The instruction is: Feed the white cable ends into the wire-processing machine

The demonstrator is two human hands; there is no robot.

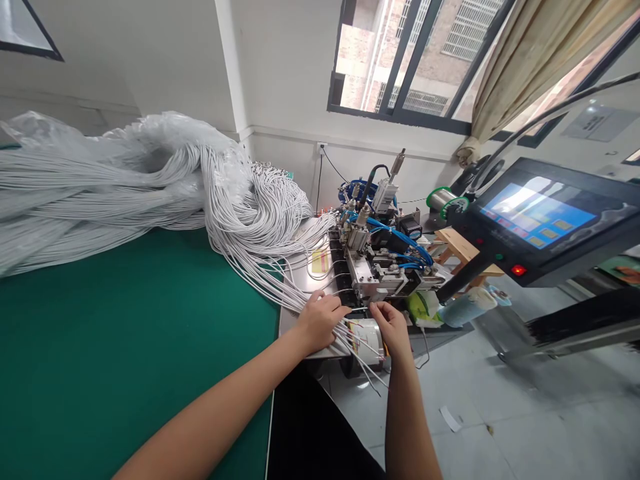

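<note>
The right hand (393, 327) pinches thumb and fingers together near the tip of one thin white cable (359, 309), beside the metal machine (360, 270); the left hand (323, 323) is closed over the cable bundle (277, 287). Slack left fingers could let these smooth, round strands cross, and splayed ends (365, 373) beyond the metal plate's (293, 321) near edge could snag. Farther out, loops cross the green desk's (175, 347) right edge, beside crinkled clear plastic (170, 127).

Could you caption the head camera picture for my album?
Left hand and right hand hold white cables beside a machine.
</note>
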